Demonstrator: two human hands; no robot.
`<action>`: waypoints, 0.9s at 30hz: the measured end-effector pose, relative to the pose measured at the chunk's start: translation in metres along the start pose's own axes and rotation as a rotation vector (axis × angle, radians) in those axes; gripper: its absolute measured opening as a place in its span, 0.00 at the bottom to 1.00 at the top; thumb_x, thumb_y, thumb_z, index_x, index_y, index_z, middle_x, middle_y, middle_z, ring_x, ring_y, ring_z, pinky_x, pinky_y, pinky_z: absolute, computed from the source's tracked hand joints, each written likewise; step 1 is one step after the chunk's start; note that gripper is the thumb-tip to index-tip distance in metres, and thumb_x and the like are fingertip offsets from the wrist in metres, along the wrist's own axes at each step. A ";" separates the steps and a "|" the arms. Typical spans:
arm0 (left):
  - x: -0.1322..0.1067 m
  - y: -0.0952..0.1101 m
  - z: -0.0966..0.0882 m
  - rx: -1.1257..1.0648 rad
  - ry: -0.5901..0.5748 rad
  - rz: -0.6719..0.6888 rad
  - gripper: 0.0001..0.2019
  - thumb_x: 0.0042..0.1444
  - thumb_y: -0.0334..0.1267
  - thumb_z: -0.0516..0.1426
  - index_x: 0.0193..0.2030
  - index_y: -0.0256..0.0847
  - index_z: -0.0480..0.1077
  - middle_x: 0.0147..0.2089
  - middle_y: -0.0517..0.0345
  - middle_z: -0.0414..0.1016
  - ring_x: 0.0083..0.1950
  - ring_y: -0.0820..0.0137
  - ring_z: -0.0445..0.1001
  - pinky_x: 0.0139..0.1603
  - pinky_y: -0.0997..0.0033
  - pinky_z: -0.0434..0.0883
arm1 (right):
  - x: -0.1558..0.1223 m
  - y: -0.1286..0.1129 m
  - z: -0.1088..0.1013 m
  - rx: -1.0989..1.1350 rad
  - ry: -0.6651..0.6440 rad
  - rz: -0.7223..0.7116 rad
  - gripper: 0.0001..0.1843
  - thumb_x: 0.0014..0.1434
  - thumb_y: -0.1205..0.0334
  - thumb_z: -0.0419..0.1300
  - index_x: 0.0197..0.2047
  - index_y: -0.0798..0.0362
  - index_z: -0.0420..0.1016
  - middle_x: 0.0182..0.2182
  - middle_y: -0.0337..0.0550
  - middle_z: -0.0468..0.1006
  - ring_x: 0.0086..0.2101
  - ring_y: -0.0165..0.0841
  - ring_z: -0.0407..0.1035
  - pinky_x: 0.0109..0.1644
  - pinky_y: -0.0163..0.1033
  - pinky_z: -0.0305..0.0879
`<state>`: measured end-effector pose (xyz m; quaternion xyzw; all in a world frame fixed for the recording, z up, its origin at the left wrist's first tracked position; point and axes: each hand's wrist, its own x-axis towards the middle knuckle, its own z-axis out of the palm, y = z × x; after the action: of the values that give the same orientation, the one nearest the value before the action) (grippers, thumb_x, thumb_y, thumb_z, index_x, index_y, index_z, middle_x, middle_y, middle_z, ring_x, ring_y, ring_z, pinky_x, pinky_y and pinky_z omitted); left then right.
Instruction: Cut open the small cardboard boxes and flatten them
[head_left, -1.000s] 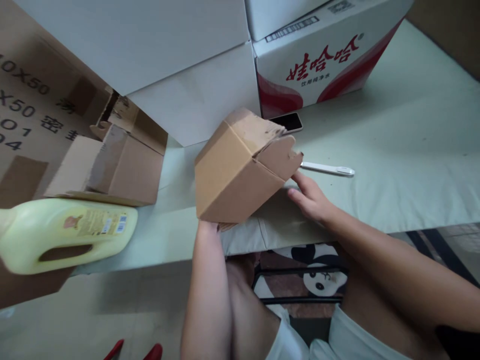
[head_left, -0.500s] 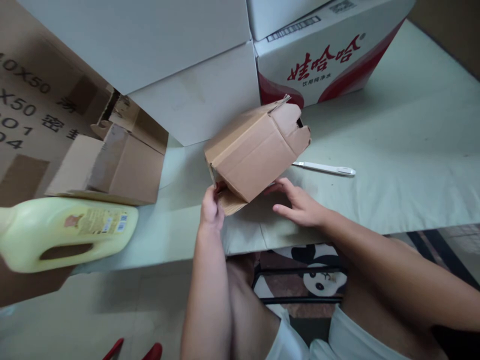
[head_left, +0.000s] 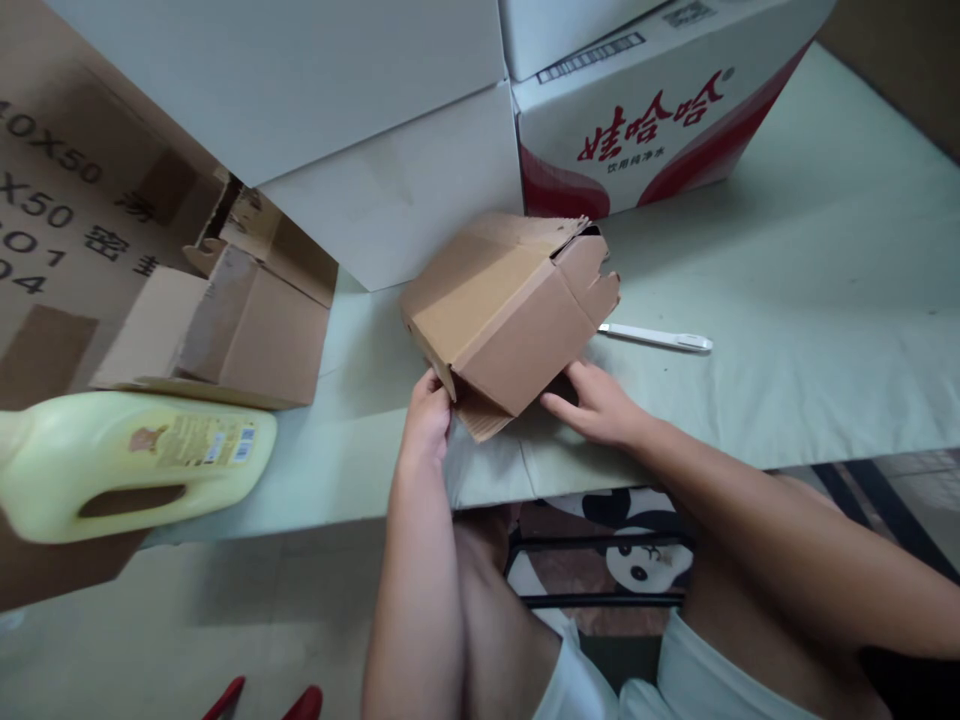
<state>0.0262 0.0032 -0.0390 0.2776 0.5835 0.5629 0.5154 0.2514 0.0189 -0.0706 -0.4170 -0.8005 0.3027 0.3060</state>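
A small brown cardboard box point(head_left: 525, 340) sits tilted at the middle of the table, with loose flaps at both ends. My left hand point(head_left: 430, 415) is closed on the flap at its near left end, fingers partly hidden behind the cardboard. At the lower right edge of the box is my right hand point(head_left: 596, 402), its thumb spread away from the fingers. Those fingertips reach in under the box, where they are hidden. Just right of the box lies a white utility knife point(head_left: 660, 338), its tip end close to the cardboard.
White cartons point(head_left: 397, 190) and a white-and-red water carton point(head_left: 630, 150) stand behind the box. On the left are an open brown box point(head_left: 259, 335), a large printed carton point(head_left: 67, 210) and a yellow-green jug point(head_left: 217, 450) lying on its side. The pale green tablecloth point(head_left: 810, 300) ends near my knees.
The cardboard box has rolled and turned toward me, showing more of its upper side, and its near end has shifted right. My right hand's fingers have drawn in beside its lower edge.
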 end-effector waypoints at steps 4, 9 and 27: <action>0.000 -0.004 -0.002 0.003 -0.023 0.070 0.16 0.37 0.37 0.69 0.36 0.38 0.78 0.42 0.49 0.82 0.47 0.60 0.79 0.48 0.64 0.74 | 0.000 -0.003 0.001 0.008 -0.009 -0.003 0.24 0.61 0.51 0.53 0.57 0.54 0.64 0.52 0.58 0.77 0.48 0.50 0.73 0.48 0.54 0.71; -0.002 -0.005 -0.003 0.009 0.032 0.115 0.17 0.34 0.34 0.69 0.35 0.40 0.77 0.43 0.50 0.82 0.53 0.56 0.77 0.49 0.62 0.74 | 0.000 -0.003 0.002 0.017 0.007 -0.009 0.23 0.61 0.51 0.53 0.56 0.53 0.63 0.51 0.57 0.77 0.47 0.50 0.74 0.47 0.54 0.71; -0.003 -0.006 0.001 0.095 -0.029 0.128 0.12 0.40 0.36 0.67 0.35 0.38 0.78 0.40 0.49 0.82 0.48 0.57 0.78 0.50 0.60 0.74 | -0.001 -0.003 0.006 -0.080 -0.051 0.051 0.20 0.62 0.47 0.51 0.49 0.53 0.64 0.39 0.55 0.81 0.36 0.47 0.76 0.37 0.48 0.69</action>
<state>0.0291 -0.0002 -0.0435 0.3464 0.5831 0.5625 0.4729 0.2455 0.0152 -0.0723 -0.4412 -0.8087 0.2888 0.2608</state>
